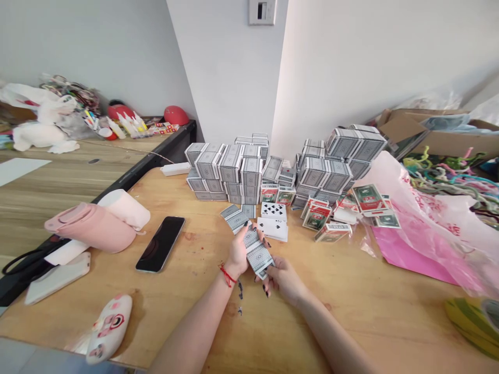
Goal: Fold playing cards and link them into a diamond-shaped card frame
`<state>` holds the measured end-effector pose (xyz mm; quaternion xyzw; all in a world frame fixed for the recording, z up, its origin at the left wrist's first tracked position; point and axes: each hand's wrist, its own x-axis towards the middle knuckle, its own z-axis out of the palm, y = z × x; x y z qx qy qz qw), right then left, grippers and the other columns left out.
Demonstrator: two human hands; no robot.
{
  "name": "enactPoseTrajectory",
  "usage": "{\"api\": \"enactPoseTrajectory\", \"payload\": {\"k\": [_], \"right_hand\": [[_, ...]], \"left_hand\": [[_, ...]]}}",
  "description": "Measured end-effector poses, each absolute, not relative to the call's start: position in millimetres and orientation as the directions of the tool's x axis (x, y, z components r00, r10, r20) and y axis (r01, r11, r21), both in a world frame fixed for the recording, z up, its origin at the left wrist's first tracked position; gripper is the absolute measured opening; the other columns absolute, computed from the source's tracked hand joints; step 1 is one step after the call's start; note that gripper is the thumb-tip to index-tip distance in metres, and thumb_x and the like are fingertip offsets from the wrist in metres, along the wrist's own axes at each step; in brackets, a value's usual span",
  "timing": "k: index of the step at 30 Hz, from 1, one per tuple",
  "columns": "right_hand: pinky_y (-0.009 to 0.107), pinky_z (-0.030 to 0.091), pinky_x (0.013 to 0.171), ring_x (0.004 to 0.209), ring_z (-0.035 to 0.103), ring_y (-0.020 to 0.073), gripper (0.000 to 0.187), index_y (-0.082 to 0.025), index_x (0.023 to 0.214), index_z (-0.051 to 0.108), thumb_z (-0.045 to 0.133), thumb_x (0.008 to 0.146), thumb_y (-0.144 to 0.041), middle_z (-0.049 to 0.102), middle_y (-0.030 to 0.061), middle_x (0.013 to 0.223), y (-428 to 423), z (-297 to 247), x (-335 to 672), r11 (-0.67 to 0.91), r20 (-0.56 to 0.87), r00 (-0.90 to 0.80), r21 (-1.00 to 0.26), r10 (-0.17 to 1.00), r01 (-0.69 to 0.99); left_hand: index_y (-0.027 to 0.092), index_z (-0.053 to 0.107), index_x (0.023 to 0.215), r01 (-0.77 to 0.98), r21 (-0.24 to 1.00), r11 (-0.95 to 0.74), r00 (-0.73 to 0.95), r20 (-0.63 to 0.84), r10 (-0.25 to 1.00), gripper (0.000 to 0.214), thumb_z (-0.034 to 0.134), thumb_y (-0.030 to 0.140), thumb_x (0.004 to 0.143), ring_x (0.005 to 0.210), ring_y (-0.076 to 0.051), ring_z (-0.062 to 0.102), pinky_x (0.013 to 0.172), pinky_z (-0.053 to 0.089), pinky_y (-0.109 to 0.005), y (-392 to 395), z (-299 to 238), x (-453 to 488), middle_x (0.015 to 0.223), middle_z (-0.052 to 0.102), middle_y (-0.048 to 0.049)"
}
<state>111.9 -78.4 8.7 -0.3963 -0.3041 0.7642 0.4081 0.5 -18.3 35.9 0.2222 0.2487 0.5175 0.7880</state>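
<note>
Grey-backed playing cards (259, 256) lie spread lengthwise between my hands, backs up. My left hand (237, 253), with a red string bracelet at the wrist, is wrapped around the upper part of them. At the lower right end, my right hand (287, 280) pinches cards between thumb and fingers. Just beyond my hands, several loose cards (231, 217) rest back up on the table. Beside them are two face-up groups, a ten of spades (273, 210) and a two of spades (272, 227) showing on top.
Stacked blocks of grey-backed cards (210, 162) stand along the wall, with more stacks (325, 171) to the right. Red-and-green card boxes (316, 215) sit before them. A phone (160, 244), pink rolled item (93, 226) and white decorated case (109, 328) lie left; pink plastic (424, 223) and yellow tape (473, 322) right.
</note>
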Motion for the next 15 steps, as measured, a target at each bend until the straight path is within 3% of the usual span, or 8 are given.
{"api": "enactPoseTrajectory", "payload": {"k": [9, 15], "right_hand": [[0.019, 0.043, 0.032, 0.036, 0.054, 0.0105, 0.025, -0.015, 0.076, 0.045, 0.063, 0.063, -0.027, 0.065, 0.0028, 0.057, -78.3, 10.1, 113.1, -0.514, -0.364, -0.404, -0.774, 0.839, -0.371], [0.018, 0.043, 0.035, 0.038, 0.054, 0.0097, 0.030, -0.016, 0.083, 0.045, 0.063, 0.066, -0.033, 0.064, 0.0019, 0.060, -75.7, 9.6, 113.1, -0.496, -0.343, -0.404, -0.782, 0.848, -0.377]], "left_hand": [[0.018, 0.045, 0.073, -0.628, 0.644, 0.438, 0.435, -0.176, 0.883, 0.023, 0.049, 0.040, 0.075, 0.053, -0.016, 0.056, 0.057, 0.044, -0.028, -16.8, 33.9, -0.5, 0.054, 0.054, -0.0002], [0.016, 0.050, 0.076, -0.627, 0.616, 0.477, 0.403, -0.269, 0.875, 0.024, 0.053, 0.040, 0.074, 0.057, -0.018, 0.060, 0.061, 0.047, -0.032, -12.1, 33.9, -3.7, 0.058, 0.060, -0.0031]]}}
